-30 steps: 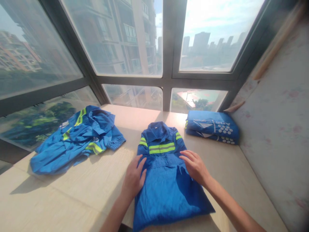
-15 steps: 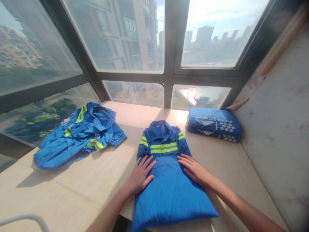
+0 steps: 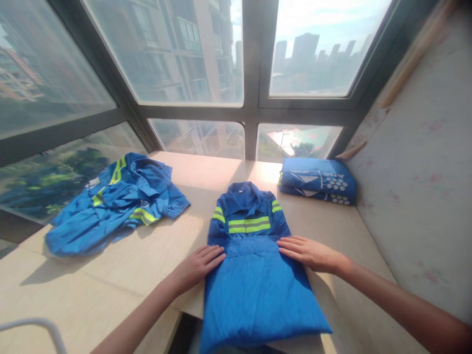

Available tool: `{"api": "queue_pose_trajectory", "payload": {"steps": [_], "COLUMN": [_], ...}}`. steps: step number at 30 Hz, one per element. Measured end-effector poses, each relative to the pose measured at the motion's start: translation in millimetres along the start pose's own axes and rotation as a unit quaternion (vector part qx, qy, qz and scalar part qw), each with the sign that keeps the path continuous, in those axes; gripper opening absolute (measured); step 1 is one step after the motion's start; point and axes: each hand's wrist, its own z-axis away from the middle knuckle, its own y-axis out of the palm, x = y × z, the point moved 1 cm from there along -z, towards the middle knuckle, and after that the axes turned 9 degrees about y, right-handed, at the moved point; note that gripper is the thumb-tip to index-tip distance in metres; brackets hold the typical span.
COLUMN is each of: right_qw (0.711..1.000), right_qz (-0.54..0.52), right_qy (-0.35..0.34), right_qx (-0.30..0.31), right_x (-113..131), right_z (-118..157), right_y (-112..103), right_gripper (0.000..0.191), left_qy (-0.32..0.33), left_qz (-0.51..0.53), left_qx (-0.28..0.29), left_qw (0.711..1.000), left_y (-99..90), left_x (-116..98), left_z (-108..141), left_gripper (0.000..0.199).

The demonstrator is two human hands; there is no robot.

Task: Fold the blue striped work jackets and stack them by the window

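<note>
The blue work jacket (image 3: 260, 290) lies directly in front of you, between your two hands, with its long axis running away from you: the collar (image 3: 241, 196) at the far end, the broad lower end nearest your body, close to the front edge of the wooden tabletop (image 3: 121, 268). Your left hand (image 3: 201, 264) comes in from the left side and your right hand (image 3: 313, 254) from the right, so their fingers point inward, across that axis. Both sets of fingertips rest on the cloth near the two ends of the stitched band (image 3: 252, 246), just on your side of the reflective chest stripe (image 3: 249, 225); the right ones sit slightly farther from you. Each hand is open and rather flat, fingers extended and close together, with no cloth seen bunched in either; the thumbs are too hidden to judge. The collar lies ahead, between the hands, and neither is clearly nearer to it. Your left hand is the nearer one to the crumpled blue garment (image 3: 106, 206), your right to the folded blue bundle (image 3: 317, 179).
</note>
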Motion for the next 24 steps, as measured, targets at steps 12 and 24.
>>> {"api": "queue_pose_trajectory", "payload": {"steps": [12, 24], "right_qw": [0.998, 0.874], "right_qz": [-0.002, -0.324], "right_qy": [-0.034, 0.319], "right_qx": [-0.053, -0.169], "right_x": [-13, -19], "right_z": [-7, -19], "right_y": [14, 34], "right_gripper": [0.054, 0.038], "left_qy": [0.078, -0.388], "left_qz": [0.048, 0.416], "left_qx": [0.048, -0.207], "left_qw": [0.995, 0.796], "left_y": [-10.6, 9.0], "left_x": [21, 30], "left_z": [-15, -29], "left_gripper": [0.068, 0.049]}}
